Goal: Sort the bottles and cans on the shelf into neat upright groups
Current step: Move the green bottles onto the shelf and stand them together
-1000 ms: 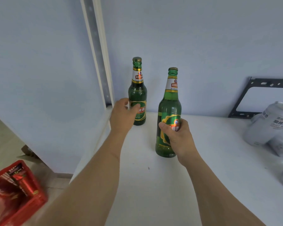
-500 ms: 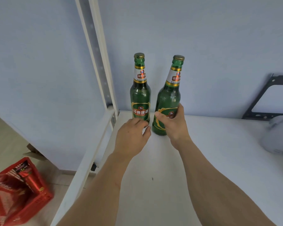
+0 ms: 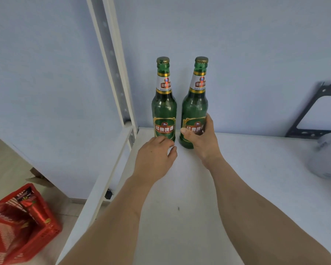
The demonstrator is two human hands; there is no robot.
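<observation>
White shelf [image 3: 189,188] | two green bottles [image 3: 164,109] upright | right hand [image 3: 201,139] fingers grip one | left hand [image 3: 154,159] fingers loose

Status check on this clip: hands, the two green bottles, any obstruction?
Right hand gripping right bottle, upright near the wall. Left hand loose, in front of left bottle, contact unclear. Bottles side by side, narrow gap. Blurred silver cans far right, nothing blocking.

Single head-worn view, looking forward and down along both forearms, close above the white shelf [image 3: 180,217], facing the wall [image 3: 237,44] just beyond the hands.
</observation>
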